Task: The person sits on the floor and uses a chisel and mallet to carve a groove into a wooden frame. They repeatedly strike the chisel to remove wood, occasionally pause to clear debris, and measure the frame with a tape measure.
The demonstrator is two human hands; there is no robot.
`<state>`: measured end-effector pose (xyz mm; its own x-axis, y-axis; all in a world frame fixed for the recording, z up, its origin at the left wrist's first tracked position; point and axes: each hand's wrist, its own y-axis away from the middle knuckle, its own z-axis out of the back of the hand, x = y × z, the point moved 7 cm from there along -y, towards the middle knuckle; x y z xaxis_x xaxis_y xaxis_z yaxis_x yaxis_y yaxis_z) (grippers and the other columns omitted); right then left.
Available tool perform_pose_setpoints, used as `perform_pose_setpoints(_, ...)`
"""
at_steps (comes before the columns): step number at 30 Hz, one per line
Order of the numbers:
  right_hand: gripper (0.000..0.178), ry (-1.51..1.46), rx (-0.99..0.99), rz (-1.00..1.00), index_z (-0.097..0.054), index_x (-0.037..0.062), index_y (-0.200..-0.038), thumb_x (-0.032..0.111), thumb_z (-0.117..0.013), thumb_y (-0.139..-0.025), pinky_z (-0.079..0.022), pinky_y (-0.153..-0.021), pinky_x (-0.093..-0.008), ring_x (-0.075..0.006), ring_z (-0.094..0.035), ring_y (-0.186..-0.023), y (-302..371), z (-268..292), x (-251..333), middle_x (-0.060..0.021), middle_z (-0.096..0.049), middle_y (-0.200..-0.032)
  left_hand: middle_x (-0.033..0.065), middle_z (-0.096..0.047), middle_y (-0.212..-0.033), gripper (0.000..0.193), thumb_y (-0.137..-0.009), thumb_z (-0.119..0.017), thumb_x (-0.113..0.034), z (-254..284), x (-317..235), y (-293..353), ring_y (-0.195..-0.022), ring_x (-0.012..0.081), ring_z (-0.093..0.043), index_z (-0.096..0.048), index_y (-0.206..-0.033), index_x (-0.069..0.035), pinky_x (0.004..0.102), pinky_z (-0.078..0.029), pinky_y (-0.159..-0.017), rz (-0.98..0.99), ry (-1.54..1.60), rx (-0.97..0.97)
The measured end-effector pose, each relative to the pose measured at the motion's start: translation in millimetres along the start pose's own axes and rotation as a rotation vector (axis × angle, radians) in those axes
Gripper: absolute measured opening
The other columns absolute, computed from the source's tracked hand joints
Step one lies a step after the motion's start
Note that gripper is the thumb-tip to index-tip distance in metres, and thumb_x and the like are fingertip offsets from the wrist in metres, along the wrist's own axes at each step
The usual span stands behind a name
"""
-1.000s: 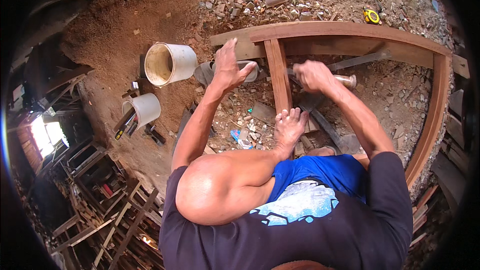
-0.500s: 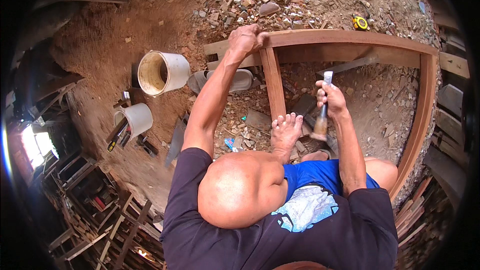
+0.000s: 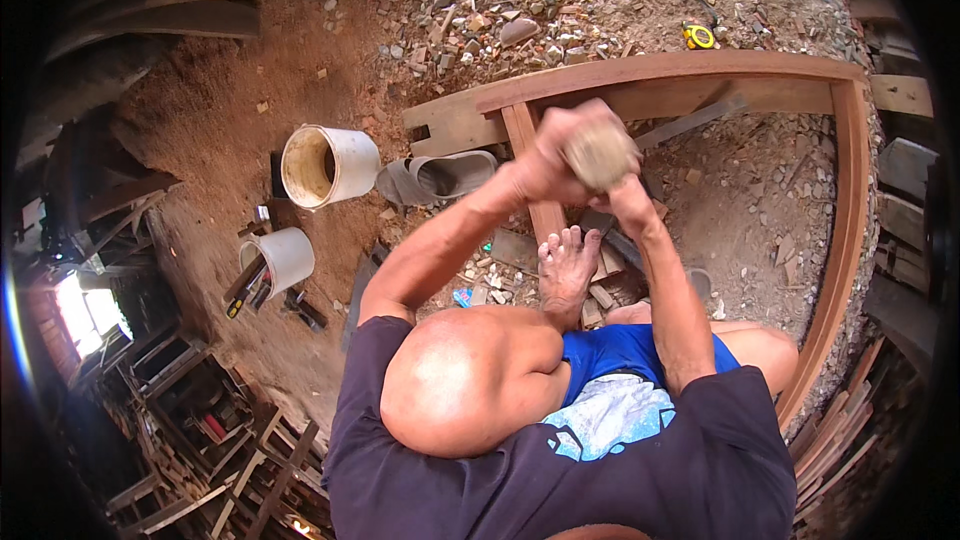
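Note:
A chisel (image 3: 601,154) stands high in front of me with its round, pale handle end toward my view. My left hand (image 3: 556,152) is closed round its upper part, blurred by motion. Lower down, my right hand (image 3: 634,206) is closed against it. The blade is hidden beneath the hands. Below them lies a reddish wooden frame (image 3: 690,64), with a short crosspiece (image 3: 523,134) meeting its far rail. My bare foot (image 3: 566,265) rests by the crosspiece's near end.
Two white buckets (image 3: 355,162) (image 3: 292,252) stand to the left, tools beside the nearer one. A grey clog (image 3: 440,178) lies by the frame. Beyond the far rail sits a yellow tape measure (image 3: 699,36) among rubble. A flat grey blade (image 3: 695,124) lies inside the frame.
My left hand has left the frame's corner and moved right onto the chisel. The chisel has turned from blade up to handle end up, and my right hand has shifted slightly left.

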<state>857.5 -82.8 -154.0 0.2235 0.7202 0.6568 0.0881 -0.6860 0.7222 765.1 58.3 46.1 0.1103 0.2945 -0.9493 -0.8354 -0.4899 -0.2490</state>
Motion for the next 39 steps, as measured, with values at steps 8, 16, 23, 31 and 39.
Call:
perform_pose_setpoints(8, 0.071, 1.225, -0.021, -0.324, -0.071, -0.002, -0.126, 0.057, -0.077, -0.086, -0.052, -0.107, -0.0545, -0.0453, -0.066, -0.124, 34.4, 55.3, -157.3, -0.0314, -0.069, -0.131, 0.005, -0.077, -0.104, 0.028, -0.093, -0.088, -0.013, 101.1, 24.7, -23.3, -0.098, 0.0149, -0.075, -0.069, -0.112, -0.004, 0.0321, -0.064, -0.085, 0.359, -0.093, -0.398)
perform_pose_setpoints(16, 0.049, 0.834, -0.092, 0.274, -0.072, -0.0051, -0.1, 0.036, -0.08, -0.074, -0.058, -0.083, -0.0527, -0.0462, -0.073, -0.093, 65.4, 34.5, -45.7, -0.0301, -0.073, -0.096, -0.0014, -0.069, -0.087, 0.036, -0.09, -0.092, -0.023, 87.6, 60.1, -15.0, -0.082, 0.0086, -0.065, -0.063, -0.102, -0.006, 0.0289, -0.057, -0.075, 0.313, -0.171, -0.438)
perform_pose_setpoints(23, 0.029, 0.488, -0.436, 0.826, -0.066, 0.0005, -0.103, 0.021, -0.081, -0.089, -0.053, -0.068, -0.042, -0.0264, -0.066, -0.071, 151.6, 10.8, 159.1, -0.0143, -0.069, -0.084, 0.001, -0.07, -0.089, 0.033, -0.089, -0.091, -0.022, 83.8, 59.0, -18.9, -0.083, 0.0108, -0.065, -0.067, -0.102, -0.005, 0.0309, -0.056, -0.076, 0.294, -0.386, -0.351)
perform_pose_setpoints(31, 0.027, 0.348, -0.511, 0.893, -0.068, 0.0046, -0.109, 0.025, -0.08, -0.096, -0.058, -0.068, -0.0432, -0.0301, -0.072, -0.066, 187.9, 16.8, 254.8, -0.0122, -0.072, -0.079, 0.0058, -0.073, -0.088, 0.03, -0.084, -0.089, -0.019, 77.6, 52.7, -18.2, -0.081, 0.0153, -0.069, -0.068, -0.099, -0.006, 0.0325, -0.058, -0.076, 0.287, -0.348, -0.431)
perform_pose_setpoints(39, 0.03, 1.208, -0.568, 0.677, -0.063, 0.0032, -0.115, 0.024, -0.074, -0.098, -0.059, -0.083, -0.0529, -0.0453, -0.075, -0.091, 131.9, 0.9, 273.2, -0.0258, -0.074, -0.093, 0.0087, -0.079, -0.096, 0.027, -0.085, -0.082, -0.011, 49.3, 41.8, -43.4, -0.093, 0.0098, -0.072, -0.073, -0.11, -0.006, 0.0306, -0.058, -0.079, 0.26, -0.406, -0.363)
